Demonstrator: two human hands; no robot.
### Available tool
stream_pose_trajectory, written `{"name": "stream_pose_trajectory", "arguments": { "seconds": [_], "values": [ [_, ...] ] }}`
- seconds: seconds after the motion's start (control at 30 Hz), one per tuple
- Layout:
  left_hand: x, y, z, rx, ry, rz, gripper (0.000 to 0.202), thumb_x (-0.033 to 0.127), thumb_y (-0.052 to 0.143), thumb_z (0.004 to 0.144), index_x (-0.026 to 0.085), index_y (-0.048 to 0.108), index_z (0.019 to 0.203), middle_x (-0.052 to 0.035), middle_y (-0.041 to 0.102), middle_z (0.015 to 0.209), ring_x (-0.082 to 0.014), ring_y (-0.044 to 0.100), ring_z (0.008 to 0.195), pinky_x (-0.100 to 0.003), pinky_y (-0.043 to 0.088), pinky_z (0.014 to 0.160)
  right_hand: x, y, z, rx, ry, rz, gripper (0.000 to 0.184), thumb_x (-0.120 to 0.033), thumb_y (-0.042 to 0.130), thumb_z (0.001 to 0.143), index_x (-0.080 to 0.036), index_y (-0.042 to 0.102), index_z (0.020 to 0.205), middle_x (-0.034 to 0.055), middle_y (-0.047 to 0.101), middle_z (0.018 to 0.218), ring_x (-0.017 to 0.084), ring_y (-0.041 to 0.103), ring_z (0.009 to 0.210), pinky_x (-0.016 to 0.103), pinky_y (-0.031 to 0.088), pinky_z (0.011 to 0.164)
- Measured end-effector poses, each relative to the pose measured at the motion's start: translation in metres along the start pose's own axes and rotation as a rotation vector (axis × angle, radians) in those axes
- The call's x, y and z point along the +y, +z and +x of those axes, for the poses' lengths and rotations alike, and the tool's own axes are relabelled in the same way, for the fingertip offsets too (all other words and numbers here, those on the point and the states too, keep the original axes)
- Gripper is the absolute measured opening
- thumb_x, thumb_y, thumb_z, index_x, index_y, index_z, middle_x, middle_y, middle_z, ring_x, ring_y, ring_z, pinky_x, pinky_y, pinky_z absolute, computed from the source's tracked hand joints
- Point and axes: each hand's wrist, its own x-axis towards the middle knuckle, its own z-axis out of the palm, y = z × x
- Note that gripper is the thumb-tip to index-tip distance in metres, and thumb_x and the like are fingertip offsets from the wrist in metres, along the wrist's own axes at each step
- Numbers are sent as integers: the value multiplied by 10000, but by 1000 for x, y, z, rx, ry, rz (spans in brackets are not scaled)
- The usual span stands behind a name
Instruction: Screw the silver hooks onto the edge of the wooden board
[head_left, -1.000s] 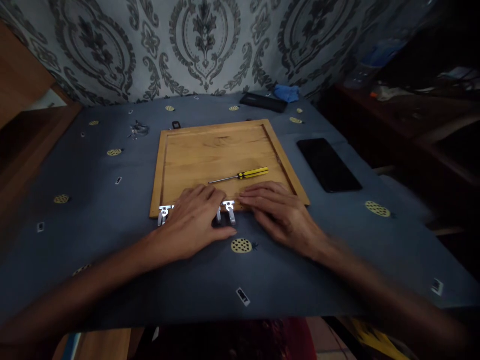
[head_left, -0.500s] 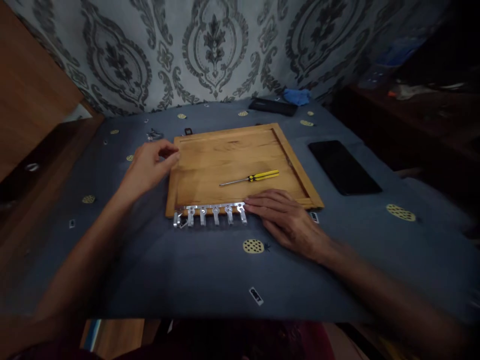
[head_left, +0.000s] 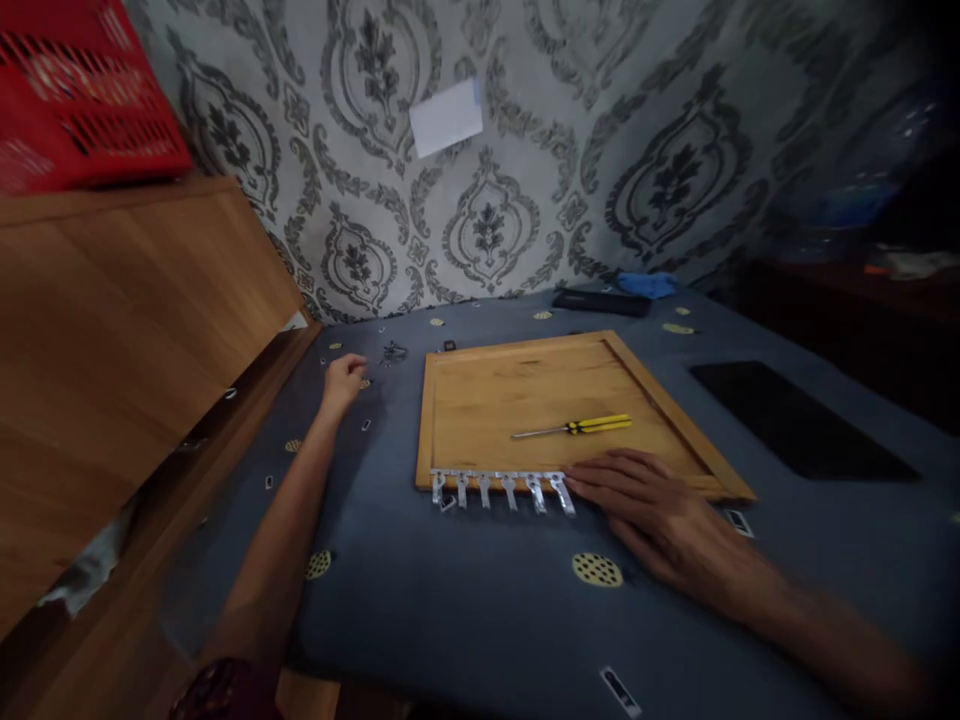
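A framed wooden board lies on the cloth-covered table, with a yellow-and-black screwdriver resting on it. Along its near edge runs a silver metal hook rail with several hooks hanging over the edge. My right hand lies flat on the board's near edge, fingertips at the rail's right end. Off to the board's left, my left hand is closed with fingertips together beside a small pile of metal pieces, too small to name. Whatever it may hold is hidden.
A black tablet-like slab lies right of the board. At the back are a dark case and a blue cloth. A wooden cabinet bounds the left side, with a red basket on top.
My left hand has moved from the board's left edge to the metal pieces, and its fingers have closed. The right hand stays on the board. The camera view has swung left and up.
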Motion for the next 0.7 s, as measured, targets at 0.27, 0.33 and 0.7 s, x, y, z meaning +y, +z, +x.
{"name": "stream_pose_trajectory", "arguments": {
  "seconds": [0.27,0.33,0.7],
  "values": [
    [-13,21,2,-21,32,85,346,359,606,962,175,590,1255,-103,609,1270,-229,634,1075,-444,558,906,1,0,-1,36,-31,-42,499,-111,491,896,-271,596,1357,59,756,1169,226,733,1015,467,612,877],
    [-13,26,6,-26,23,100,344,359,603,964,178,591,1255,-103,608,1272,-228,634,1073,-443,558,906,1,1,-1,44,-41,-49,501,-107,485,898,-268,590,1361,61,755,1171,224,736,1013,472,609,886],
    [-15,43,30,-62,-64,171,344,358,609,960,182,592,1254,-102,607,1274,-229,633,1078,-438,558,904,1,2,-1,87,-40,-63,489,-117,507,896,-250,590,1359,54,760,1156,216,727,1020,425,628,843]
  ]
}}
